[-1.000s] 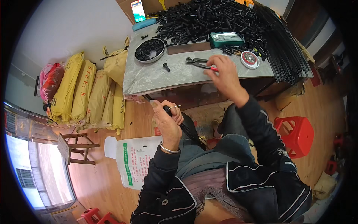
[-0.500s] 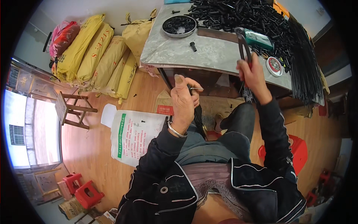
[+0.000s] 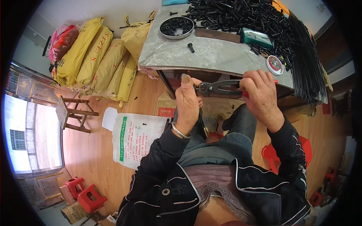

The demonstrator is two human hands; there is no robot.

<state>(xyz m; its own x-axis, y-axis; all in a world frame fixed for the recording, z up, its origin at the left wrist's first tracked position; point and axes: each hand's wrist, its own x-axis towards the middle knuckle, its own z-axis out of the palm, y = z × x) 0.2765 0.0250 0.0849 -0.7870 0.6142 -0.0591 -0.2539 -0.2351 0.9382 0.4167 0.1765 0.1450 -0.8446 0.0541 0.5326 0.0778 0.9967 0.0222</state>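
Observation:
My right hand [image 3: 260, 94] is closed on the handles of a pair of black pincers [image 3: 217, 88], whose red grip ends show beside the palm. The pincers lie level over the front of the table, jaws toward my left hand [image 3: 187, 100]. That hand is closed, thumb up, with thin black strands [image 3: 200, 124] hanging below it. Where the jaws meet the left fingertips, a small piece of wire seems to lie between them; the fingers partly hide it. A metal bangle [image 3: 180, 131] circles my left wrist.
The grey table [image 3: 162, 52] holds a heap of black bolt-like pieces [image 3: 241, 17], a round tin [image 3: 177, 37] of small black rings, a flat bar [image 3: 217, 35], a green box [image 3: 257, 38] and a small round dish [image 3: 274, 65]. Long black strands [image 3: 307, 71] overhang its right edge. Yellow sacks [image 3: 94, 56] stand left.
My right hand has brought the pincers down and left from above the table, turning them from upright to level. Their jaws now meet the left fingertips, where a wire end stuck out before.

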